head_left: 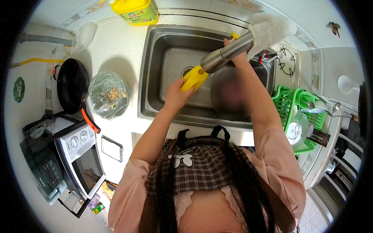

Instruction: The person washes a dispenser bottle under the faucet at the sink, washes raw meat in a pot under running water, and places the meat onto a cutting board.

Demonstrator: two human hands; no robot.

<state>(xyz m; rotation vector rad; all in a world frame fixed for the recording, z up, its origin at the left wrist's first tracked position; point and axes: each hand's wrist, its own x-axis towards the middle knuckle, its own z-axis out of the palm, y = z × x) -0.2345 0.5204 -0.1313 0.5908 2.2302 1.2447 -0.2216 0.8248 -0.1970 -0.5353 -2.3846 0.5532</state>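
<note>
My left hand (175, 94) is wrapped around a yellow plastic bottle (194, 79), which tilts over the sink. The bottle's round, uncapped opening faces up, right by the end of the metal faucet (227, 52). My right hand (239, 57) is behind the faucet, which hides most of its fingers. A small yellow piece (235, 35), perhaps the bottle's cap, shows at those fingertips. Below both hands lies the stainless steel sink (155, 87); a blurred patch covers part of its right side.
A yellow jug (138, 13) stands behind the sink. To the left are a plastic-covered bowl (108, 95) of food scraps, a black frying pan (72, 85) and a toaster oven (81, 151). A green dish rack (287, 106) stands right. White cloth (270, 31) covers the faucet's upper end.
</note>
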